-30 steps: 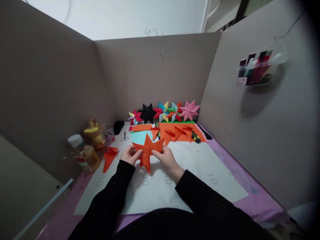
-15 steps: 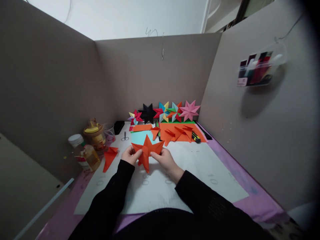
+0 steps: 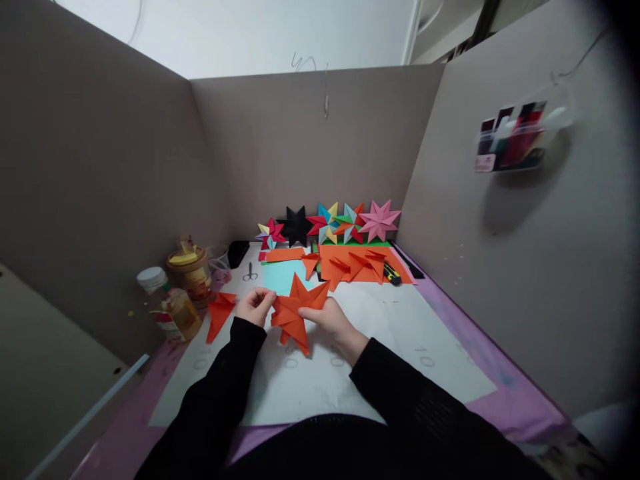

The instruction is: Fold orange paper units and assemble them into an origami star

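Note:
An orange folded-paper star [image 3: 296,310] is held up over the white sheet, its several points spread out. My right hand [image 3: 333,320] grips it from the right, thumb flat on the front and fingers behind. At the star's left point, my left hand [image 3: 255,307] is closed in a pinch on the tip. Left of that hand lies a loose orange folded piece [image 3: 220,317]. More orange folded pieces [image 3: 357,267] rest behind the star on orange paper.
Finished paper stars [image 3: 295,225] lean along the back panel. Small scissors [image 3: 250,272], a light blue sheet [image 3: 280,277] and a yellow-black cutter [image 3: 393,275] lie at the back. A glue bottle [image 3: 175,313] and a brown tub [image 3: 193,270] stand left.
My left hand has shifted from the star's middle out to its left tip. The star has turned slightly, its lower point swinging right. My right hand keeps its grip.

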Demonstrator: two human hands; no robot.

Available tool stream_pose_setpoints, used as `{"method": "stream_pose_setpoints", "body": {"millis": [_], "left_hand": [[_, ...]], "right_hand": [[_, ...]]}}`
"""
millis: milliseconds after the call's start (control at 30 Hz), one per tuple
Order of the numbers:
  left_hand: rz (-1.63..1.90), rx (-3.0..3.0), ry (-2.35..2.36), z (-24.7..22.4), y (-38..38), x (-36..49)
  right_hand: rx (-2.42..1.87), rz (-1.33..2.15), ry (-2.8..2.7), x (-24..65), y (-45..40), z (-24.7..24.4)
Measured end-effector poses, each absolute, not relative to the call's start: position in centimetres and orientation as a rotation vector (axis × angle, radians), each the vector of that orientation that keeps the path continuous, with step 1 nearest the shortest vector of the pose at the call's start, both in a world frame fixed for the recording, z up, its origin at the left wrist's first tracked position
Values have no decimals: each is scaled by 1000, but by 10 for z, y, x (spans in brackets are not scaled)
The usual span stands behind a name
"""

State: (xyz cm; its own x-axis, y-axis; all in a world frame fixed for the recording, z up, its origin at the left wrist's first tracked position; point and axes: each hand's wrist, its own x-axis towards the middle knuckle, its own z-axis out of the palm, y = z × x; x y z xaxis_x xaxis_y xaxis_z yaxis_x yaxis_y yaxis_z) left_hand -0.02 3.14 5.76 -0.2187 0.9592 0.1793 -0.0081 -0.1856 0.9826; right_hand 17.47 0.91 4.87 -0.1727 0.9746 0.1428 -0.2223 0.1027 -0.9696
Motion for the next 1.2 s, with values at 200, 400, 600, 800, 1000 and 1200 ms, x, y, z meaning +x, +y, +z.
{"method": "stream_pose_setpoints", "body": {"millis": [200, 400, 600, 800, 1000, 1200], "left_hand": [[1553, 1110, 1279, 57, 31, 0], [1585, 1089, 1280, 55, 33, -2], [1546, 1087, 1291, 54, 34, -2], [1469, 1122, 1275, 54, 34, -3], [1493, 1187, 1185, 45, 42, -2], [1400, 1142, 1074, 37, 38, 6]], "right_hand": [[-813, 1377, -1243, 175, 10, 47], [-772, 1401, -1275, 176, 8, 48], [-738, 1410, -1312, 174, 7, 48], [-746, 1413, -1304, 173, 6, 47], [-796, 1392, -1266, 174, 9, 47], [-785, 1402, -1241, 176, 11, 43]]}}
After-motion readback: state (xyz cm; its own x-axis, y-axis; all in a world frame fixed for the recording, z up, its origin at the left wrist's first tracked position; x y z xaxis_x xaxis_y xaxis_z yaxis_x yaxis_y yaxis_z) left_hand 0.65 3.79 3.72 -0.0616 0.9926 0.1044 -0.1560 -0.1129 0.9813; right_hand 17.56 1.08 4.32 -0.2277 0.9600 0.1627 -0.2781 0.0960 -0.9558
